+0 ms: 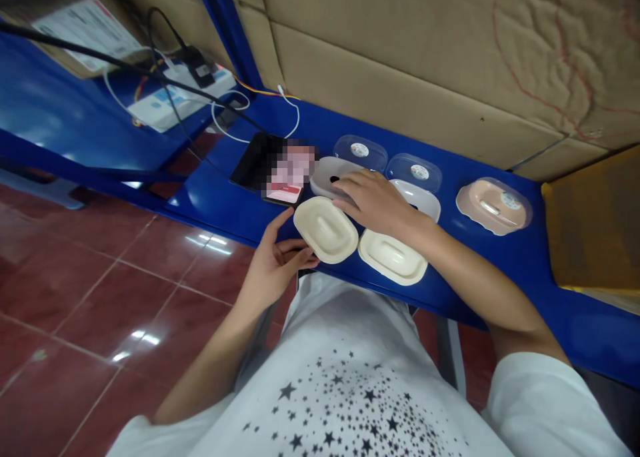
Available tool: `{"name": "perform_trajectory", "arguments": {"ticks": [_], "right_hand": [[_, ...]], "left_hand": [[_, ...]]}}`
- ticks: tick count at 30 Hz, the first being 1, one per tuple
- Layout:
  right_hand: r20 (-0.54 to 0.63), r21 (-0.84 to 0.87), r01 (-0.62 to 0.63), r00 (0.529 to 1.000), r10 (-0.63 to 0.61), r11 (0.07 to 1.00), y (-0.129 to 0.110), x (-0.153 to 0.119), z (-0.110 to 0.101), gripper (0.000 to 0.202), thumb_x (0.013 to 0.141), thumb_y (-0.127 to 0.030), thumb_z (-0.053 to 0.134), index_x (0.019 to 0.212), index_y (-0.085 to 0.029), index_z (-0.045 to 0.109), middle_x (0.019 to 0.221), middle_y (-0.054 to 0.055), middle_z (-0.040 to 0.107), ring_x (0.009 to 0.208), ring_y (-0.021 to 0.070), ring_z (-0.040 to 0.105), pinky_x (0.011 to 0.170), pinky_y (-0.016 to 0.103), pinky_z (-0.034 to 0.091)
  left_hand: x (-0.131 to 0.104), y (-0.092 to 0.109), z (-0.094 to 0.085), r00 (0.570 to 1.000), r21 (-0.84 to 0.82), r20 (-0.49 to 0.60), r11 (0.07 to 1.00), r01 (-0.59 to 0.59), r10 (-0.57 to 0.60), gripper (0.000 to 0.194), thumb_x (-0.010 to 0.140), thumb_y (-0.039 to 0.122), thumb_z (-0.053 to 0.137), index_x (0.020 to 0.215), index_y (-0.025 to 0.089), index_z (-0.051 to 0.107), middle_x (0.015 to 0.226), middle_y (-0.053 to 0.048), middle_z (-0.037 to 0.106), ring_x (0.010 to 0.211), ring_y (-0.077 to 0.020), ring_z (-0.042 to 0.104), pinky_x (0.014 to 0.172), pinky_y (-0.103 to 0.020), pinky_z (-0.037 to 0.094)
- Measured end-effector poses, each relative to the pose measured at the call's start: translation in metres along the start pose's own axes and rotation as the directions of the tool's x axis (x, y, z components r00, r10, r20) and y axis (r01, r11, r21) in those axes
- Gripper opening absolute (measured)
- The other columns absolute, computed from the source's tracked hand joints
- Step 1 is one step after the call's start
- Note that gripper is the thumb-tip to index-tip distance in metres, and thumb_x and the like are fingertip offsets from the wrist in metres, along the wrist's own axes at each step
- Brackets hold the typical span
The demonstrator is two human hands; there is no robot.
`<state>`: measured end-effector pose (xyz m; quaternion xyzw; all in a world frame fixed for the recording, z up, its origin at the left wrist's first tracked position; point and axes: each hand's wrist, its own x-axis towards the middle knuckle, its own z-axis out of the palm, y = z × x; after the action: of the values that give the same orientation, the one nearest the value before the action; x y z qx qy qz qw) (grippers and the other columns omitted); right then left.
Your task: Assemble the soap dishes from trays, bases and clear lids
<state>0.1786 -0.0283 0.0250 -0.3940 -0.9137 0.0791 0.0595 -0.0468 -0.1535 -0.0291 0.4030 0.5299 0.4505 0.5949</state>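
Observation:
Two cream oval dishes lie near the front edge of the blue shelf. My left hand (283,257) is at the left cream dish (327,231), thumb and fingers curved round its lower left rim. The right cream dish (393,257) rests beside it, partly under my right forearm. Over a white oval dish (325,175) with a dark spot reaches my right hand (375,200), palm down with fingers spread. A second white dish (425,200) is partly hidden behind that hand. Two clear lids (360,151) (414,171) with round stickers lie behind the white dishes.
A pink dish with a clear cover (495,207) sits at the right. A phone (287,173) lies left of the dishes. Further left are a power strip (175,100) and cables. Cardboard stands behind the blue shelf (215,207); a taped box (595,223) is at the right.

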Motion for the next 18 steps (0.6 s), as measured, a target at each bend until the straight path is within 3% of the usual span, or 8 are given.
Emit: {"name": "perform_trajectory", "arguments": {"ticks": [4,7,10,13,15,18], "right_hand": [[-0.072,-0.017,0.075,0.994,-0.076,0.997,-0.017,-0.053,-0.011,0.044,0.114,-0.043,0.050,0.145,-0.016,0.066,0.145,0.018,0.070,0.132,0.0371,0.062,0.105,0.051,0.045],[-0.066,-0.049,0.097,0.993,-0.100,0.994,-0.032,-0.102,-0.006,0.044,0.111,-0.047,0.056,0.142,-0.019,0.068,0.133,0.017,0.075,0.121,0.0362,0.067,0.098,0.050,0.049],[-0.029,-0.073,0.122,0.992,-0.124,0.990,-0.037,-0.138,0.012,0.038,0.109,-0.038,0.060,0.143,-0.023,0.068,0.134,0.015,0.076,0.119,0.0346,0.070,0.097,0.051,0.052],[-0.018,-0.078,0.137,0.990,-0.139,0.987,-0.035,-0.154,0.031,0.038,0.108,-0.017,0.053,0.143,-0.024,0.068,0.144,0.013,0.073,0.123,0.0315,0.071,0.102,0.052,0.054],[-0.026,-0.050,0.142,0.989,-0.144,0.989,-0.032,-0.158,0.036,0.044,0.107,-0.010,0.050,0.144,-0.025,0.068,0.149,0.013,0.071,0.129,0.0311,0.070,0.106,0.054,0.055],[-0.055,0.049,0.164,0.985,-0.161,0.985,-0.019,-0.163,0.026,0.044,0.108,-0.017,0.054,0.150,-0.029,0.064,0.153,0.012,0.068,0.137,0.0309,0.066,0.111,0.055,0.055]], "left_hand": [[-0.016,0.002,0.003,0.986,0.358,-0.093,0.928,-0.098,0.139,0.063,0.088,0.044,0.085,0.144,0.025,0.066,0.091,0.000,0.075,0.061,-0.0138,0.070,0.056,-0.025,0.059],[-0.023,0.002,0.001,0.943,0.610,-0.004,0.748,-0.263,0.334,0.036,0.095,0.039,0.079,0.129,0.029,0.077,0.086,0.001,0.072,0.060,-0.0113,0.063,0.060,-0.024,0.055],[-0.018,-0.002,0.001,0.855,0.733,0.187,0.510,-0.449,0.484,0.024,0.099,0.037,0.074,0.120,0.031,0.081,0.095,-0.004,0.075,0.080,-0.0184,0.069,0.071,-0.029,0.056],[-0.006,-0.009,0.005,0.790,0.787,0.291,0.333,-0.518,0.540,0.018,0.101,0.038,0.070,0.111,0.030,0.084,0.098,-0.007,0.074,0.091,-0.0235,0.069,0.075,-0.032,0.055],[0.003,-0.013,0.010,0.782,0.789,0.326,0.303,-0.535,0.532,0.019,0.103,0.037,0.068,0.111,0.029,0.083,0.096,-0.008,0.074,0.091,-0.0238,0.069,0.077,-0.032,0.055],[0.009,-0.017,0.015,0.780,0.768,0.337,0.325,-0.551,0.527,0.024,0.104,0.038,0.066,0.122,0.029,0.080,0.100,-0.009,0.075,0.095,-0.0241,0.071,0.079,-0.031,0.056]]}}
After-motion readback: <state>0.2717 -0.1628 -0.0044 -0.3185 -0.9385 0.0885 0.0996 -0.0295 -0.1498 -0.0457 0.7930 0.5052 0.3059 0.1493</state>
